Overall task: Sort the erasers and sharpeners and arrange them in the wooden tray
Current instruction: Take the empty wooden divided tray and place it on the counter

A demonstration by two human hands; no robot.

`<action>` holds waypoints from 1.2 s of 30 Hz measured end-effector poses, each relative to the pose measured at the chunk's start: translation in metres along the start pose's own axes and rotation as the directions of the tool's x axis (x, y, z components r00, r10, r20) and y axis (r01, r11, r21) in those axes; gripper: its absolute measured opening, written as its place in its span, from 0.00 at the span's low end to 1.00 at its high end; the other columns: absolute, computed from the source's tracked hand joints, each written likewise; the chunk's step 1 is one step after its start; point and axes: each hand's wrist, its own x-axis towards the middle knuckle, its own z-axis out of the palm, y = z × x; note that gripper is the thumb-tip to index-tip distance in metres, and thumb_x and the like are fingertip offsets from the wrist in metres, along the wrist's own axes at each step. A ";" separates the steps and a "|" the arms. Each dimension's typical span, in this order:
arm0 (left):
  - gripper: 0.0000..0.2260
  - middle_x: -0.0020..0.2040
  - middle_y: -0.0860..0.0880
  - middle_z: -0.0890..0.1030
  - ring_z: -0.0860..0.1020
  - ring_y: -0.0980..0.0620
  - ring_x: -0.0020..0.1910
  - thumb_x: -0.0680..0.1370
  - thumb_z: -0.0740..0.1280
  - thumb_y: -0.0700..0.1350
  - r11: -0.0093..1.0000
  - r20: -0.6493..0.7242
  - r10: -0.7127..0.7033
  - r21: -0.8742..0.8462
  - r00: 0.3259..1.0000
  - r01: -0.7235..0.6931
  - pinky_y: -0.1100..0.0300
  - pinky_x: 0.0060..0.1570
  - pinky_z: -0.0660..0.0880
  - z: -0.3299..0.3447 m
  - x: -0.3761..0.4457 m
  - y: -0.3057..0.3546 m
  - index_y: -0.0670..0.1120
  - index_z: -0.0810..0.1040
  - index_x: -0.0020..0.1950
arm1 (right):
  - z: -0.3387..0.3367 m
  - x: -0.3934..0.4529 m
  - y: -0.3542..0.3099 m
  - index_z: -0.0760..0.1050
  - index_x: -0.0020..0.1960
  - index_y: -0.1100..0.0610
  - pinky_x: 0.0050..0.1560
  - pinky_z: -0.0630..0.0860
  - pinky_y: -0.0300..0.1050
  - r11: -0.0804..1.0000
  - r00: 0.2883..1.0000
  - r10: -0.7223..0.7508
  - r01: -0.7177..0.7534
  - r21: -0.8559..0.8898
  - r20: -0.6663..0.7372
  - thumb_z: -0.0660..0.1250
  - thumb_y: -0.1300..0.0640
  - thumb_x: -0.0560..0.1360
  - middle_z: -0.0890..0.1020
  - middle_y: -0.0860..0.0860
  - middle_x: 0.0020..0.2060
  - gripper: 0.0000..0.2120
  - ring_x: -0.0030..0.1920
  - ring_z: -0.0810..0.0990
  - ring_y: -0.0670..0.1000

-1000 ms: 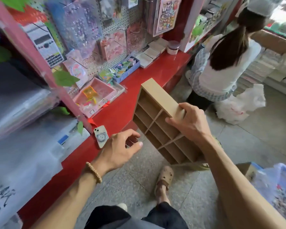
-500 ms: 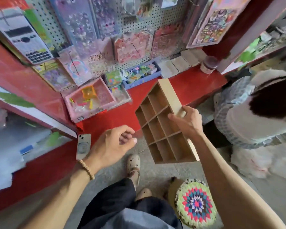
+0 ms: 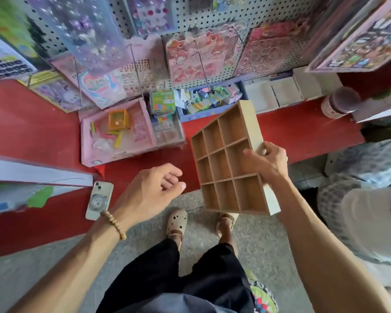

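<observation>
My right hand [image 3: 269,163] grips the right rim of a wooden tray [image 3: 221,159] with several empty compartments, holding it tilted in the air over the front edge of the red counter [image 3: 291,134]. Left of the tray, my left hand [image 3: 151,193] hovers with curled fingers and holds nothing. At the back of the counter a blue box [image 3: 212,99] is full of small pastel erasers or sharpeners. A pink box [image 3: 115,132] to its left holds an orange cube and a few coloured sticks.
A phone [image 3: 99,199] lies near the counter's front edge, left of my left hand. A clear plastic case [image 3: 167,129] sits between the two boxes. White boxes [image 3: 287,91] and a jar [image 3: 339,102] stand at the back right. Another person [image 3: 370,199] crouches at the right.
The view has swung to face the counter. My right hand has carried the tray nearer to the counter and turned it flatter. My left hand stays beside it, empty.
</observation>
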 end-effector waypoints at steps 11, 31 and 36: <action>0.09 0.46 0.54 0.82 0.80 0.64 0.44 0.76 0.71 0.46 0.970 -0.145 -0.214 -0.148 0.966 0.193 0.72 0.42 0.76 0.084 0.064 0.050 0.47 0.80 0.55 | -0.019 0.132 0.048 0.67 0.34 0.56 0.31 0.62 0.42 0.996 0.980 -0.066 0.053 0.072 0.186 0.76 0.48 0.71 0.68 0.48 0.27 0.20 0.30 0.64 0.47; 0.12 0.50 0.58 0.82 0.79 0.67 0.48 0.77 0.67 0.53 0.919 -0.060 -0.377 -0.147 0.924 0.365 0.71 0.48 0.75 0.202 0.125 0.023 0.51 0.79 0.59 | 0.055 0.236 0.141 0.82 0.40 0.60 0.41 0.74 0.47 0.999 0.996 -0.038 0.035 -0.040 -0.076 0.68 0.57 0.75 0.82 0.55 0.34 0.09 0.35 0.77 0.55; 0.13 0.50 0.58 0.82 0.78 0.68 0.50 0.77 0.67 0.53 0.911 -0.057 -0.396 -0.151 0.917 0.384 0.74 0.47 0.74 0.210 0.133 0.017 0.51 0.78 0.60 | 0.066 0.254 0.143 0.84 0.47 0.61 0.44 0.74 0.42 1.000 0.996 0.016 -0.017 -0.009 -0.087 0.68 0.56 0.76 0.80 0.50 0.37 0.09 0.38 0.78 0.52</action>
